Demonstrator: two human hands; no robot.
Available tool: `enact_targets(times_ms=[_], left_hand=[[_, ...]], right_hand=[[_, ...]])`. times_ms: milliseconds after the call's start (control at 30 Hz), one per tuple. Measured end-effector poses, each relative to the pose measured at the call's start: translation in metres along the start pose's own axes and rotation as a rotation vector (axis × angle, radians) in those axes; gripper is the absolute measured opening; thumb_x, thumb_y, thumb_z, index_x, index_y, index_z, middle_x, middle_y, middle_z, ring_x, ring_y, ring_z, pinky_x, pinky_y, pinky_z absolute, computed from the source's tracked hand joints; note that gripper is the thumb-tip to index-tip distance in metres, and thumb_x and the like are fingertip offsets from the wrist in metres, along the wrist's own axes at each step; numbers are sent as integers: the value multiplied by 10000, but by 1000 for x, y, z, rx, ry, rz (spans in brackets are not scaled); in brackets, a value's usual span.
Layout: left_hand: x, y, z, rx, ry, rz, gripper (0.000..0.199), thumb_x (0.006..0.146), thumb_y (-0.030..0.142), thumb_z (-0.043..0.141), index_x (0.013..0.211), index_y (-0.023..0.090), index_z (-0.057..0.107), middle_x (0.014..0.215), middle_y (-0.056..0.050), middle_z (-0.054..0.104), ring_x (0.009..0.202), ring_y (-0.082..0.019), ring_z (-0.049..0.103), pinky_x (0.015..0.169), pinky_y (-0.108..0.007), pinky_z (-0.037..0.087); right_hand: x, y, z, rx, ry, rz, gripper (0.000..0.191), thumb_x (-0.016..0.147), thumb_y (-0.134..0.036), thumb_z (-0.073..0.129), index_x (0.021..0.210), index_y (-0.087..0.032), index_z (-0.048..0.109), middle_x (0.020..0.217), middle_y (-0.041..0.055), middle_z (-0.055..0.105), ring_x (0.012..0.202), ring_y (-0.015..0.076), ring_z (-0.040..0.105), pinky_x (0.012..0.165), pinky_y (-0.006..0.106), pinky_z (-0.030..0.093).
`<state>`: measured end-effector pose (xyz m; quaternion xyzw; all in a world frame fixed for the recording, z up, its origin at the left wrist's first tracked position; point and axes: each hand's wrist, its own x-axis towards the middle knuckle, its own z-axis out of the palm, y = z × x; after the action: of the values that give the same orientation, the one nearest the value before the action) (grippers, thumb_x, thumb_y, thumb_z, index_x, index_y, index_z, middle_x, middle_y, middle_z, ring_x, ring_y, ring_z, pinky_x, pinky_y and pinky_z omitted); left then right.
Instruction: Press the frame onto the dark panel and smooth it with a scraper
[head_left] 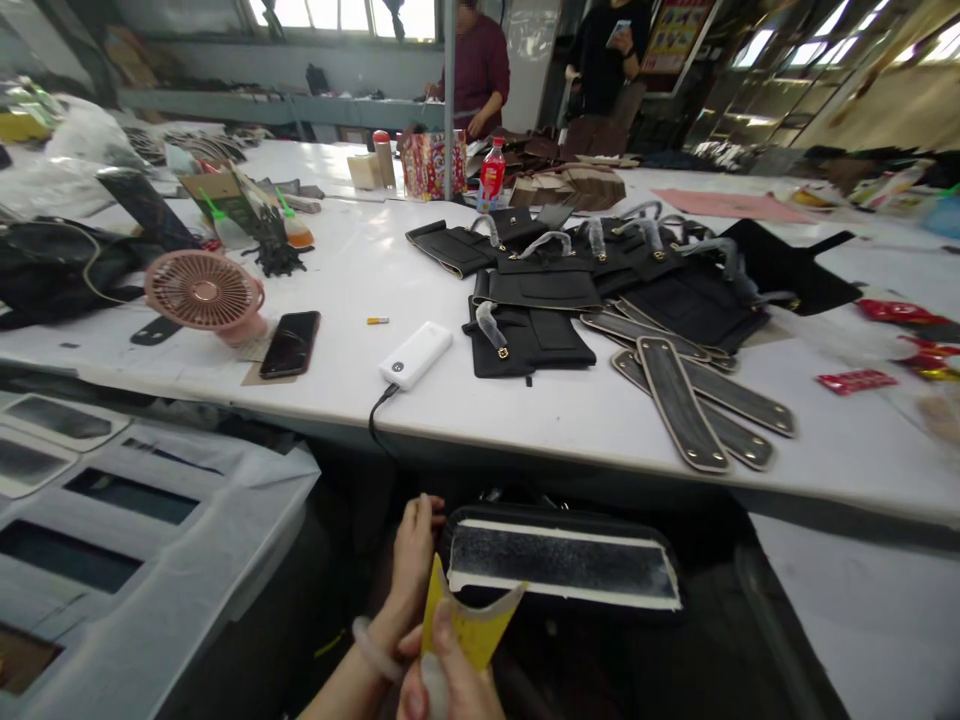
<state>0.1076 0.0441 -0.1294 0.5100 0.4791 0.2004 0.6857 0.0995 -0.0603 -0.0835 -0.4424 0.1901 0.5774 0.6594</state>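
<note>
A black bag lies below the table edge, its long bottom panel facing up. That panel is dark with pale strips along its edges. At the bag's left end is my left hand, fingers loosely stretched out; whether they touch the bag I cannot tell. In front of the bag, my right hand grips a yellow card with a curved, notched top edge. A pale rounded piece shows by the right thumb; its kind is unclear.
Black bag pieces with handles and dark straps lie on the white table. A white power bank, phone and pink fan stand nearby. Panels lie on a covered surface left. Two people stand across the table.
</note>
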Motion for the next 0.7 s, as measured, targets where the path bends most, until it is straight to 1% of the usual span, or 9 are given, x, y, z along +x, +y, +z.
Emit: enact_targets(times_ms=[33,100,167,200,300,400,467,633,700], left_hand=[[6,11,4,-17,-21,44,471,945,536,417,1171,173,614,1247,-94,624,1161,-251,572,1041,-457,408],[8,33,10,-23,-145,134,562,959,565,303,1137,182,673,1249,-81,648,1257,-256,511,1122,-415,322],[0,51,17,43,-285,196,598,961,562,283,1047,186,741,1168,-76,700,1283,-273,491,1159,-407,257],[-5,57,20,87,-323,210,595,959,558,297,1001,190,763,1117,-78,722,1272,-288,503,1164,-419,244],[-16,64,27,152,-296,221,550,949,548,348,945,211,782,1028,-70,751,1212,-306,558,1156,-439,255],[-16,62,31,142,-277,234,548,956,530,344,920,210,788,1003,-70,756,1170,-299,594,1163,-432,245],[-14,61,31,149,-272,235,551,963,515,336,908,210,790,994,-69,758,1157,-294,604,1169,-426,232],[-14,63,33,155,-239,235,562,954,532,347,874,200,794,968,-75,763,1114,-296,630,1176,-429,217],[-15,63,35,149,-225,227,557,950,533,361,857,198,796,952,-73,766,1083,-288,647,1178,-421,214]], right_hand=[[2,1,-2,-7,0,-3,740,518,-884,618,673,-161,582,352,-58,414,323,87,389,378,188,279],[4,3,-5,-20,9,-6,750,510,-895,606,673,-163,590,344,-56,414,325,87,385,382,187,273],[5,4,-7,-30,22,10,740,505,-896,606,643,-169,581,329,-49,408,322,86,379,381,185,255],[4,3,-7,-30,23,23,734,496,-895,612,616,-172,570,319,-48,398,317,87,377,379,185,246],[-1,-1,-3,9,15,65,718,452,-884,650,565,-182,549,309,-54,375,295,94,371,366,201,265],[-6,-5,-1,41,5,88,708,451,-875,664,570,-185,557,326,-54,387,299,108,387,361,228,319],[-7,-7,-2,21,-7,101,707,478,-876,651,555,-179,553,328,-48,385,308,109,399,368,227,321],[-4,-11,-12,-66,-16,135,731,466,-884,643,556,-163,565,324,-24,413,321,97,404,394,189,206],[-4,-15,-15,-92,-29,142,745,455,-888,643,564,-153,584,325,-19,416,328,93,401,403,186,191]])
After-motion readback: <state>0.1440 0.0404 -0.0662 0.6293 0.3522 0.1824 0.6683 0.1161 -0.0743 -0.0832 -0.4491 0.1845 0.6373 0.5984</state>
